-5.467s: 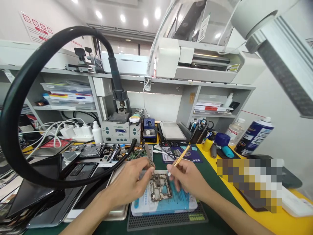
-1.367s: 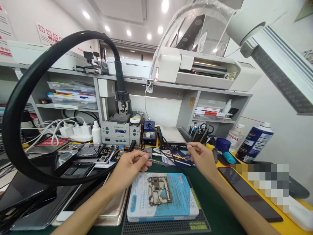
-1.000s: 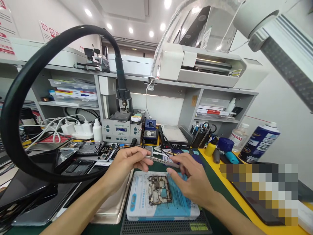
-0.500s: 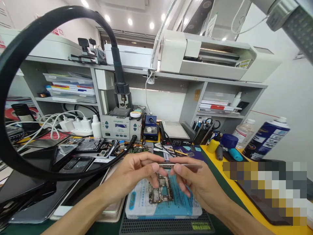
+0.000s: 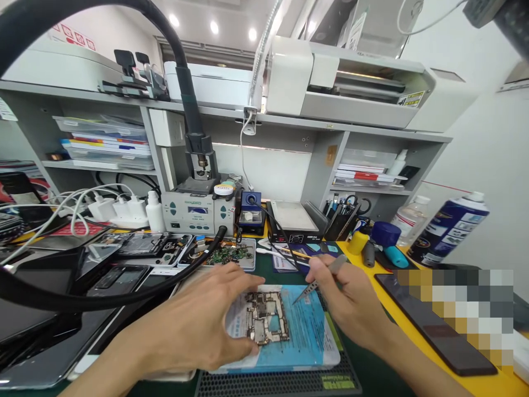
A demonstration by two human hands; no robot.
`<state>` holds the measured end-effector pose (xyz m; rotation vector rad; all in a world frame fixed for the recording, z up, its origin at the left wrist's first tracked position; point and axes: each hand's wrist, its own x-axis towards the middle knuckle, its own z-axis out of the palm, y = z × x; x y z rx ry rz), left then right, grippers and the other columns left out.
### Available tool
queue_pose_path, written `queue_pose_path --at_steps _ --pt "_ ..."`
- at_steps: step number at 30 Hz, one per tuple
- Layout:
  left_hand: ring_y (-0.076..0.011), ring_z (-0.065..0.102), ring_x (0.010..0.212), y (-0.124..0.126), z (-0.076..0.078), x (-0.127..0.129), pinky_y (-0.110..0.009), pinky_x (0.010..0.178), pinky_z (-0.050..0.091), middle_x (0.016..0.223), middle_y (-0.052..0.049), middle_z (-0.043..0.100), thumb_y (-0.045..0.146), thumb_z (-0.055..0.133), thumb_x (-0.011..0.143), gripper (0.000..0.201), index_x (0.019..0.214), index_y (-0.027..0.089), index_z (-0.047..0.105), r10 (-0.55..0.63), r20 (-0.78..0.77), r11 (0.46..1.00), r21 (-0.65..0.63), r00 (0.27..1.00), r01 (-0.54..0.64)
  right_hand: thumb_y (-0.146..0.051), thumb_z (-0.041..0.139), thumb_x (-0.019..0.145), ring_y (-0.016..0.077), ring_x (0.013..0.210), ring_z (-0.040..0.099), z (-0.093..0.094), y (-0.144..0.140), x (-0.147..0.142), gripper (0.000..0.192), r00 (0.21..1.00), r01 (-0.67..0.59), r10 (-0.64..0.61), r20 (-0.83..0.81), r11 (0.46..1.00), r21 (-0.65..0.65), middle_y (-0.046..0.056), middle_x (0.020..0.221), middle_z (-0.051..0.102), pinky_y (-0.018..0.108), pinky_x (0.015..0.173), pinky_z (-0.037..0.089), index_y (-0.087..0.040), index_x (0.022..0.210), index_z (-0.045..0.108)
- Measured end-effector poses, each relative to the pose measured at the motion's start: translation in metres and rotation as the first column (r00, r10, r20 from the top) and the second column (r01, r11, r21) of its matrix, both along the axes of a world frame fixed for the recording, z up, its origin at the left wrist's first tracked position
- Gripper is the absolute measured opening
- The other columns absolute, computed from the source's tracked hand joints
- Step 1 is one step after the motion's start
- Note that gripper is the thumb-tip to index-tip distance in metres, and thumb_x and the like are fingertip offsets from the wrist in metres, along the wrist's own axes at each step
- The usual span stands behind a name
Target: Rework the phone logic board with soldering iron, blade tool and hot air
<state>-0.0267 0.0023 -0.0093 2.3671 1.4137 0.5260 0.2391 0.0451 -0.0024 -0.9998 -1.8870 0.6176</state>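
A phone circuit board (image 5: 268, 320) lies flat on a blue and white pack (image 5: 306, 353), which rests on a black perforated mat (image 5: 264, 384). My left hand (image 5: 206, 320) is open at the board's left side, thumb and index finger spread apart, the thumb near its lower left corner. Whether the thumb touches the board I cannot tell. In my right hand (image 5: 347, 298) metal tweezers (image 5: 316, 284) are gripped, their tips pointing down and left, just above or on the pack to the right of the board.
A black hose (image 5: 182, 285) loops across the left side over several phones (image 5: 95, 320). Behind stand a rework station (image 5: 198, 215), a tray of board parts (image 5: 231, 255) and a flat heating plate (image 5: 293, 218). Bottles and a spray can (image 5: 448, 229) are at right, near a dark phone (image 5: 433, 325).
Both hands held a thin metal item above the board. Now they are apart: the left has opened beside the board, the right has moved right with the tweezers tilted downward.
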Motion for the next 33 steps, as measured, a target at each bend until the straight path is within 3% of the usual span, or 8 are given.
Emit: queue_pose_path --at_steps 5,10,16,22,24,26,29,33 --pt "-0.0367 0.057 0.13 -0.005 0.001 0.006 -0.048 0.111 0.045 0.132 -0.009 0.066 0.042 0.077 0.077 0.062 0.135 0.029 0.061 -0.058 0.007 0.997 0.043 0.998 0.057 -0.046 0.051 0.102 0.0168 0.059 0.037 -0.003 -0.003 -0.007 0.049 0.99 -0.072 0.073 0.119 0.997 -0.012 -0.002 0.062 0.041 0.034 0.059 0.026 -0.024 0.061 0.039" --pt "-0.03 0.058 0.125 -0.007 -0.001 0.013 -0.042 0.11 0.046 0.134 -0.008 0.061 0.029 0.073 0.08 0.064 0.139 0.027 0.048 -0.118 0.044 0.958 0.268 0.992 0.102 -0.053 0.034 0.108 0.0175 0.067 0.047 -0.008 0.0 -0.003 0.047 0.998 -0.059 0.064 0.029 0.989 -0.136 0.0 0.072 0.048 0.032 0.064 0.036 -0.023 0.076 0.052" --pt "-0.0298 0.053 0.13 -0.007 -0.003 0.016 -0.041 0.111 0.045 0.142 -0.011 0.056 0.025 0.069 0.086 0.072 0.147 0.029 0.031 -0.173 0.08 0.862 0.494 0.982 0.112 -0.064 0.047 0.101 0.0105 0.048 0.02 0.0 0.007 0.006 0.045 0.981 -0.19 0.185 -0.05 0.905 -0.38 -0.01 0.059 0.023 0.026 0.045 0.021 -0.022 0.086 0.056" --pt "-0.0297 0.048 0.139 -0.009 -0.012 0.019 -0.044 0.117 0.041 0.153 -0.007 0.049 0.026 0.071 0.087 0.084 0.155 0.039 0.024 -0.151 0.244 0.921 0.387 0.958 0.046 -0.065 0.063 0.092 0.0099 0.055 0.022 0.011 -0.004 -0.003 0.056 0.955 -0.282 0.292 -0.047 0.852 -0.442 -0.009 0.061 0.026 0.026 0.05 0.02 -0.022 0.065 0.039" --pt "-0.0313 0.043 0.144 -0.011 -0.012 0.022 -0.046 0.12 0.038 0.159 -0.006 0.043 0.037 0.077 0.085 0.088 0.156 0.04 0.026 -0.061 0.508 0.989 0.146 0.86 -0.017 -0.063 0.063 0.093 0.0089 0.051 0.021 0.007 -0.006 -0.005 0.055 0.954 -0.296 0.286 -0.094 0.832 -0.469 -0.01 0.057 0.026 0.026 0.048 0.019 -0.023 0.065 0.04" --pt "-0.0319 0.045 0.144 -0.01 -0.008 0.027 -0.046 0.118 0.04 0.158 -0.007 0.046 0.052 0.071 0.087 0.077 0.154 0.034 0.036 0.087 0.792 0.985 -0.159 0.604 0.066 -0.062 0.065 0.092 0.008 0.047 0.02 0.0 -0.006 -0.006 0.051 0.948 -0.318 0.278 -0.155 0.799 -0.511 -0.011 0.053 0.026 0.025 0.046 0.018 -0.023 0.067 0.043" --pt "-0.0334 0.06 0.128 -0.004 -0.001 0.037 -0.046 0.104 0.05 0.14 -0.015 0.063 0.067 0.046 0.095 0.065 0.136 0.019 0.06 0.333 0.927 0.816 -0.376 0.173 0.439 -0.061 0.067 0.091 0.0074 0.044 0.017 -0.01 -0.007 -0.012 0.048 0.938 -0.347 0.27 -0.219 0.766 -0.542 -0.012 0.05 0.025 0.025 0.044 0.016 -0.023 0.069 0.047" --pt "-0.0274 0.071 0.092 0.005 0.004 0.049 -0.041 0.09 0.055 0.115 -0.017 0.074 0.069 0.043 0.095 0.069 0.116 0.011 0.072 0.582 0.813 0.626 -0.455 0.009 0.633 -0.064 0.067 0.089 0.0071 0.044 0.016 -0.013 -0.007 -0.021 0.049 0.938 -0.347 0.274 -0.214 0.778 -0.524 -0.011 0.051 0.027 0.025 0.043 0.012 -0.022 0.069 0.053"
